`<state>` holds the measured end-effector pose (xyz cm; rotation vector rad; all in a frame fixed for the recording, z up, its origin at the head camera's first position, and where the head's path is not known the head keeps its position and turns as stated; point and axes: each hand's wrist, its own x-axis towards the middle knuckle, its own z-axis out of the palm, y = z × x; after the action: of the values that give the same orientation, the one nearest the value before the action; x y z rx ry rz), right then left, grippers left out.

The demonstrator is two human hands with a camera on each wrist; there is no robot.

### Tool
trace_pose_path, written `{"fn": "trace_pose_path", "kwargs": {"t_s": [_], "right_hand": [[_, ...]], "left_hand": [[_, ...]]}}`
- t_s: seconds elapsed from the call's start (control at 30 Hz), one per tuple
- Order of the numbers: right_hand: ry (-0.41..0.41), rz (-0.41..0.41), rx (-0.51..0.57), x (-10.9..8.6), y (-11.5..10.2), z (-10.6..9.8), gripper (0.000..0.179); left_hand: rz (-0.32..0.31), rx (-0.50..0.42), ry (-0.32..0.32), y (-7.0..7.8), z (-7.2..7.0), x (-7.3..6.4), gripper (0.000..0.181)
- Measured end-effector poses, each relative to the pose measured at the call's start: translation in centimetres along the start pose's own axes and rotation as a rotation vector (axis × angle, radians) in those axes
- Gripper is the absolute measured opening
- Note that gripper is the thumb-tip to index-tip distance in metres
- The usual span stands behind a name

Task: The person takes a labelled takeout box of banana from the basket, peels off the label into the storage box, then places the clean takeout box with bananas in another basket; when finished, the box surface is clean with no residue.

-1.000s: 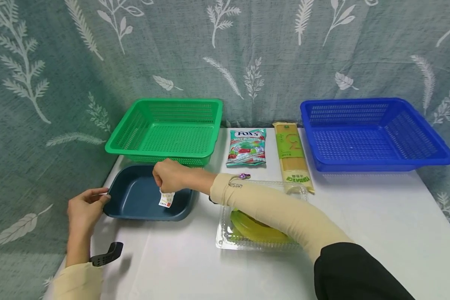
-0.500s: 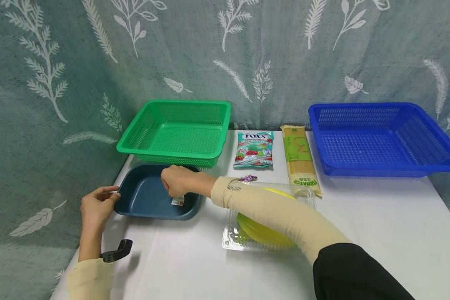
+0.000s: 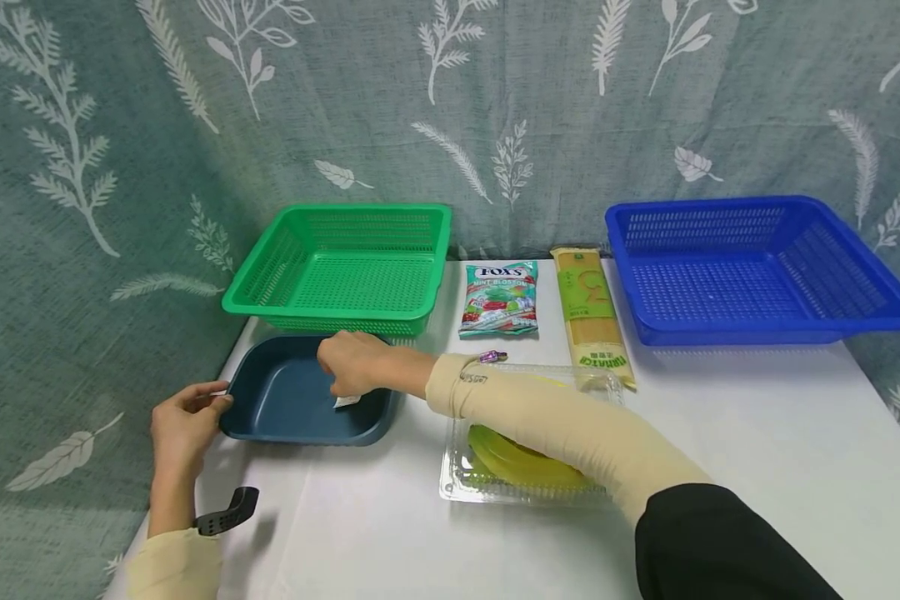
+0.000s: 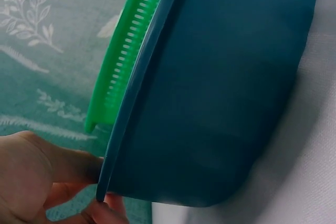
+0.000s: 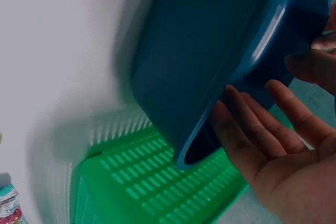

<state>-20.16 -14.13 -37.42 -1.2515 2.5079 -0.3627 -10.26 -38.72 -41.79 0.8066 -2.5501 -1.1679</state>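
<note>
A dark blue plastic basin (image 3: 300,437) stands on the white table at the left. At its left end, my left hand (image 3: 183,429) pinches the rim between thumb and fingers; the left wrist view shows this grip on the rim (image 4: 137,82). My right hand (image 3: 354,364) is over the basin's right part. In the right wrist view its fingers are loosely bent over the basin's opening, with nothing visible between thumb and fingertips. A small white label (image 3: 347,402) shows just below that hand inside the basin, partly covered by it. Whether the right fingertips touch the basin is unclear.
Behind the basin stands a green basket (image 3: 330,323), and a blue basket (image 3: 750,333) is at the right. Between them lie a candy bag (image 3: 499,300) and a noodle pack (image 3: 592,317). Bananas (image 3: 525,462) sit in a clear box (image 3: 450,483) under the right forearm.
My right hand has shifted slightly and now covers more of the white label. My left hand stays on the rim. The head view swings right, then partly back.
</note>
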Motion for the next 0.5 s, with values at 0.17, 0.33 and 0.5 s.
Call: {"fn": "trace_pose_path", "kwargs": {"t_s": [0.17, 0.33, 0.5], "right_hand": [[0.033, -0.042, 0.060, -1.2, 0.3, -0.9, 0.024], [0.045, -0.085, 0.103, -2.6, 0.5, -2.0, 0.023], [0.065, -0.107, 0.099, -3.8, 0.5, -3.2, 0.022]], "left_hand": [[-0.018, -0.019, -0.009, 0.0, 0.2, 0.1, 0.030], [-0.028, -0.019, -0.006, -0.1, 0.2, 0.1, 0.030], [-0.022, -0.015, 0.011, -0.3, 0.3, 0.0, 0.030]]}}
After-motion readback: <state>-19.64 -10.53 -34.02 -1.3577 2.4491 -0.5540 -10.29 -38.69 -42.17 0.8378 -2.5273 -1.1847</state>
